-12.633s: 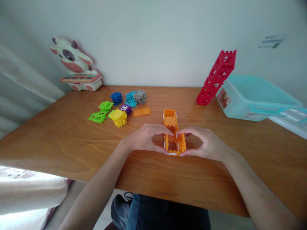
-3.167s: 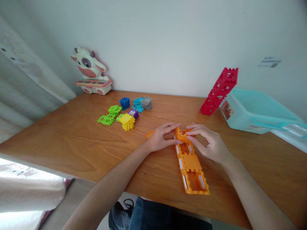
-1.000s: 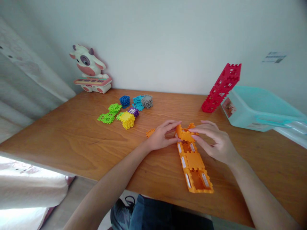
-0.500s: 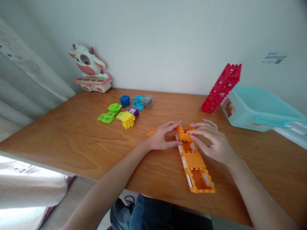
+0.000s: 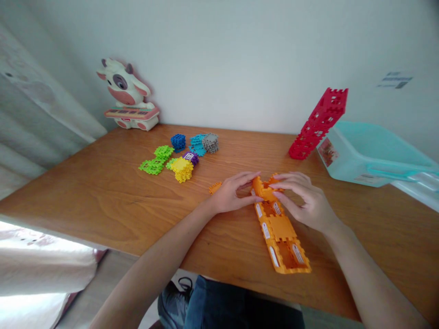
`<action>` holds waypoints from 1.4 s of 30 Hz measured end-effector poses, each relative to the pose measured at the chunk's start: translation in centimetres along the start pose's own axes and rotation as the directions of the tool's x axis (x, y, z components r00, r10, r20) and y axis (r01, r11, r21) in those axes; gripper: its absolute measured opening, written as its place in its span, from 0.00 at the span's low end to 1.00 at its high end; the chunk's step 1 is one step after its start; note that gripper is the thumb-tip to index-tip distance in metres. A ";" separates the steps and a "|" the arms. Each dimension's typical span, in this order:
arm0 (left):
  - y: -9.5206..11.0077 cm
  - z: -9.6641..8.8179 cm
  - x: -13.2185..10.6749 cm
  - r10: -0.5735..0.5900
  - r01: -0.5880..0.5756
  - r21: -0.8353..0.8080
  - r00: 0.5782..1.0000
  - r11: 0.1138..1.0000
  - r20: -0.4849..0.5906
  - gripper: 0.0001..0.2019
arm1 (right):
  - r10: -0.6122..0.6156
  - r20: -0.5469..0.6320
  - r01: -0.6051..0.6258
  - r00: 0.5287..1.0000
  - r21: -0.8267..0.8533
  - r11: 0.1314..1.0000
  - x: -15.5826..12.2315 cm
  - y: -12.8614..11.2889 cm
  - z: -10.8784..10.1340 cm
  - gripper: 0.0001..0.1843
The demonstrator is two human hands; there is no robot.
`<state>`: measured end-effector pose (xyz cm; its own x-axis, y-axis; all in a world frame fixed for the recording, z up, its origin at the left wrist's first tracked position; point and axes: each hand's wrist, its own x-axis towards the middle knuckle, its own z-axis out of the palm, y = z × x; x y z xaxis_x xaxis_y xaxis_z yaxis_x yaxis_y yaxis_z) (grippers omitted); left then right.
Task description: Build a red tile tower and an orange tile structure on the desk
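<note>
Your left hand (image 5: 233, 196) and your right hand (image 5: 305, 201) meet over the raised end of an orange interlocking block strip (image 5: 281, 230), which lies flat on the wooden surface (image 5: 103, 201) just right of centre. Both grips are closed on that end, pinching the folded-up orange section (image 5: 262, 189) between them from either side. The rest of the strip runs toward you and to the right, its square panels joined edge to edge. White labels (image 5: 274, 256) sit along its inner walls, but their print is too small to read.

A small orange block piece (image 5: 215, 187) lies just beyond your left hand. Farther left, the loose blocks sit in separate groups: lime green (image 5: 152, 167), yellow (image 5: 182, 170), purple (image 5: 191, 158) with a small white label, blue (image 5: 178, 142), teal (image 5: 196, 145) and grey (image 5: 210, 143).

Against the wall stands a white-and-pink cow toy (image 5: 120, 82) on a pink toy keyboard (image 5: 132, 113); no lettering can be made out on it. At the right, a tilted red block tower (image 5: 318, 123) rises from the surface beside a teal plastic bin (image 5: 370, 155). The bin carries a reddish picture sticker (image 5: 328, 151), and you cannot read its wording. A small dark printed mark (image 5: 395, 79) on the wall is also illegible.
</note>
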<state>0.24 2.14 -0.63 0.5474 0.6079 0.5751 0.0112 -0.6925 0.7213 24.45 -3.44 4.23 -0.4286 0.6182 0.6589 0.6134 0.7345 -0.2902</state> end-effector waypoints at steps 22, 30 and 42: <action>-0.1 0.0 0.1 0.024 -0.026 0.055 0.999 0.998 0.035 0.37 | 0.031 0.002 -0.031 1.000 -0.008 0.999 -0.1 0.3 -0.1 0.10; 0.0 0.0 0.1 0.001 -0.003 0.040 0.999 0.999 0.049 0.38 | 0.245 -0.100 -0.191 0.964 0.374 0.908 -0.6 0.0 0.0 0.12; -0.3 0.1 0.1 0.017 -0.018 0.040 0.999 0.999 0.036 0.37 | 0.179 -0.027 -0.158 0.983 0.356 0.921 -0.5 -0.1 -0.2 0.09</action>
<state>0.35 2.34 -0.81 0.5775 0.5818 0.5727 0.0345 -0.7182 0.6949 24.71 -3.83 4.07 -0.2938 0.7319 0.6148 0.3961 0.6786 -0.6185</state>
